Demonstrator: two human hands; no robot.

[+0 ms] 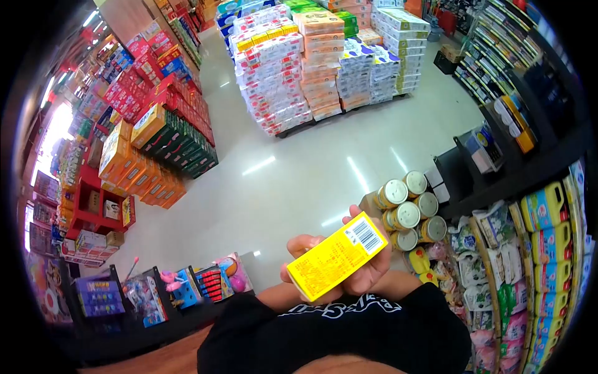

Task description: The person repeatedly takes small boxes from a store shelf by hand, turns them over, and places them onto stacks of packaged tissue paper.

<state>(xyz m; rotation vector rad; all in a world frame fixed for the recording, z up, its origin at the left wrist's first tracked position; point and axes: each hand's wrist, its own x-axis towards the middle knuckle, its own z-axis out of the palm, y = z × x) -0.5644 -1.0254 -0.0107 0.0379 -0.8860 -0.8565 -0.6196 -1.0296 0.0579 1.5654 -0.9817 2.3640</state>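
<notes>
One box (336, 257) (yellow) between hands (303, 245) (372, 273).

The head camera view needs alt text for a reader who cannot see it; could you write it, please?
A left hand and a right hand hold a yellow box, its barcode showing, above a shiny shop floor. Stacked packs stand ahead, with lidded tins and stocked shelving to the right.

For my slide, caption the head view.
Left hand and right hand hold a yellow barcoded box above a shop floor.
</notes>
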